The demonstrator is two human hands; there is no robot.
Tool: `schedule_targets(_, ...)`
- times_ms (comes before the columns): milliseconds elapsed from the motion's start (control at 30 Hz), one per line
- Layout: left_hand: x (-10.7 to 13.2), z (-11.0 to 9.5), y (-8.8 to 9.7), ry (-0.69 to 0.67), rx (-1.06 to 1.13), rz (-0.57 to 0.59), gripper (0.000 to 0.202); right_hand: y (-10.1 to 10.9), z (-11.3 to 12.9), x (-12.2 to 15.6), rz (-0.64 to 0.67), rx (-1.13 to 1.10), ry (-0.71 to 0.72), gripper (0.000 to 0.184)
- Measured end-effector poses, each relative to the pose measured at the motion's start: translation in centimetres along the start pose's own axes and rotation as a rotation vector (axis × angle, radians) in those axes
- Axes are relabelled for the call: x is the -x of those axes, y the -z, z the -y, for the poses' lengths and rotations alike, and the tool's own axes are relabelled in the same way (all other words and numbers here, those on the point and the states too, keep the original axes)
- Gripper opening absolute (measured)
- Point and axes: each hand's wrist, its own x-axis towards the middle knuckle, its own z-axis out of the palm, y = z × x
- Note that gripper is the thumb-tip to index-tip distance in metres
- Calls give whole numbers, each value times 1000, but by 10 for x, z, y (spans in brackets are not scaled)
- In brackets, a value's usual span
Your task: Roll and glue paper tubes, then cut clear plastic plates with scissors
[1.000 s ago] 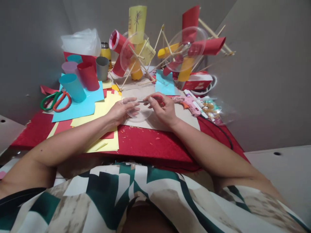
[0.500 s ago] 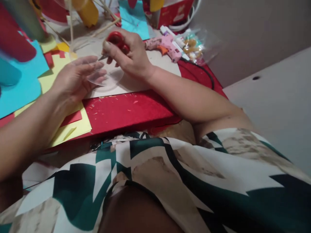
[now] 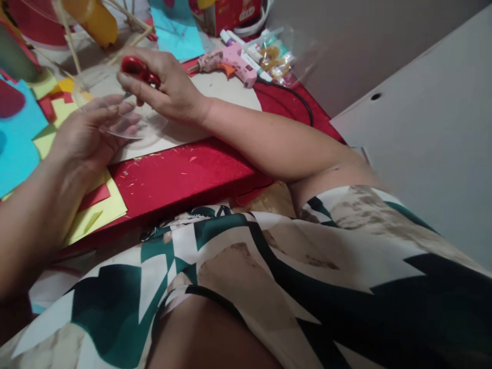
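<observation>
The right hand [image 3: 165, 87] is curled around the red looped handles of a pair of small scissors [image 3: 133, 67], their metal blades pointing down and left toward a clear, round plastic disc [image 3: 148, 123]. Whether the tip touches the plastic cannot be told. The left hand [image 3: 94, 123] holds this disc at its left side, pinching it loosely, with the fingers stretched out and showing through the see-through sheet. The disc is tilted, above a pale, flat board [image 3: 234, 97] lying on the worktop [image 3: 184, 174], which is covered in red cloth sprinkled with small scraps. Beyond the right wrist, a pink glue gun with an orange trigger [image 3: 234, 59] lies partly on the board, just beside white stick-shaped tubes [image 3: 246, 48] and a clear plastic bag with coloured contents [image 3: 280, 56]. A black cord [image 3: 302, 100] curves over the cloth to the right. Sheets of yellow paper [image 3: 90, 220] lie under the left forearm, with bright blue paper [image 3: 17, 159] farther left. At the back are thin wooden sticks [image 3: 73, 46], an orange paper tube [image 3: 96, 23], a light blue sheet [image 3: 177, 31] and a red box [image 3: 234, 18].
</observation>
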Motion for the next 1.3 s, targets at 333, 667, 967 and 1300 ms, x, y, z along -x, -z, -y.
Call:
schedule_targets(333,3,4,16,-21,72,30,26,-3,12,12,-36,-207,28,43)
schedule_targets(667,4,5,20,0,129,23,25,-3,19,11,-43,-291,-46,44)
schedule_targets(967,6,6,21,35,194,13,22,-2,25,11,0,-327,-119,43)
schedule_targets(1300,5,8,26,49,254,-1,25,0,31,8,44,-238,-109,29)
